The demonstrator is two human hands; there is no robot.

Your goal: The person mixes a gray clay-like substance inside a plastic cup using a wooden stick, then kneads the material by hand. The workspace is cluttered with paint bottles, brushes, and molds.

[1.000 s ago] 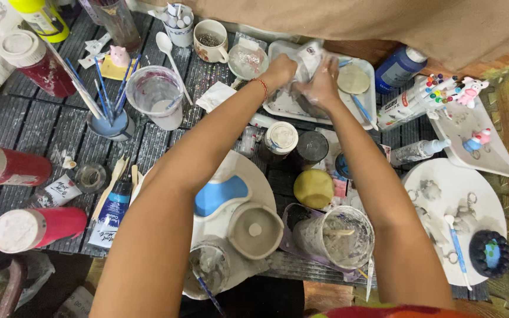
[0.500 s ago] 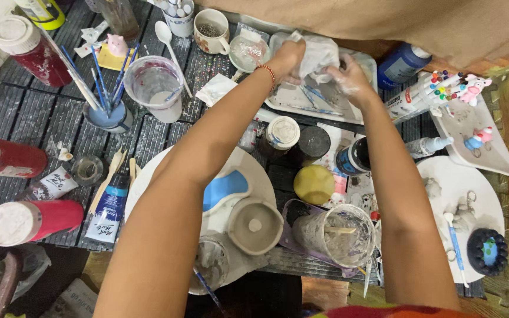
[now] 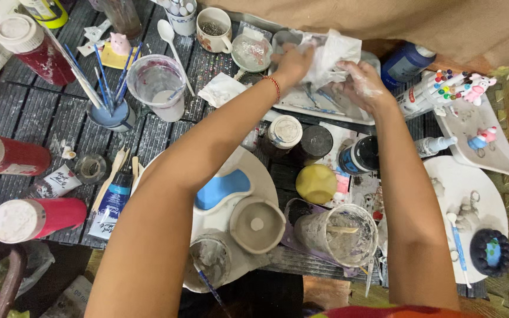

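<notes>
Both my arms reach to the far side of a dark slatted table (image 3: 25, 112). My left hand (image 3: 293, 62), with a red thread bracelet on the wrist, and my right hand (image 3: 363, 85), dusted white, both grip a crumpled white tissue (image 3: 331, 56). They hold it above a white rectangular tray (image 3: 325, 109) that carries thin tools. A small round dish (image 3: 251, 53) sits just left of my left hand.
Red bottles (image 3: 7, 156) stand at left, beside a blue brush cup (image 3: 110, 115) and a clear plastic cup (image 3: 159, 85). Near me lie a white plate (image 3: 254, 171) with blue paint, a grey clay dish (image 3: 257, 224), a yellow lid (image 3: 316, 184), jars and a plate (image 3: 472, 176) of clay figures.
My hands have lifted the white tissue off the tray and pulled it up and apart. The view has shifted slightly, so the table objects sit lower in frame.
</notes>
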